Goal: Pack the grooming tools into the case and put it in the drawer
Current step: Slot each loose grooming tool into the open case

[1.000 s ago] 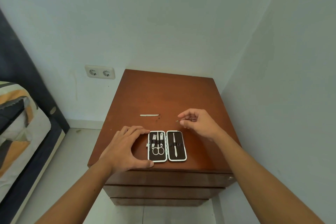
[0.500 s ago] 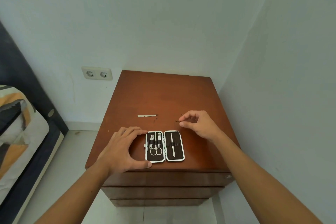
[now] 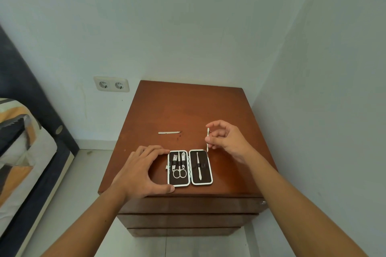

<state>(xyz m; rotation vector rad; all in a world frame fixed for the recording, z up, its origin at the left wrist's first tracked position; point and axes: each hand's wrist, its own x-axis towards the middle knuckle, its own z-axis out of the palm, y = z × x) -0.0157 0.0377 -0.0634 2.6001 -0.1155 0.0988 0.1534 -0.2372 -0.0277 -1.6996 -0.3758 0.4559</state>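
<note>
Basically mid-packing, head view only: the case (image 3: 190, 167) lay open near the front edge of the brown wooden drawer unit (image 3: 188, 110), scissors (image 3: 179, 173) and clippers strapped in the left half, one slim tool in the right. Left hand (image 3: 140, 173) curved open, bracing the case's left side. Right hand (image 3: 226, 141) pinched a thin metal pick (image 3: 207, 139), upright just above the case's right half. Next likely needed: sliding it under the elastic loop. A flat metal file (image 3: 168, 132) lay loose further back.
</note>
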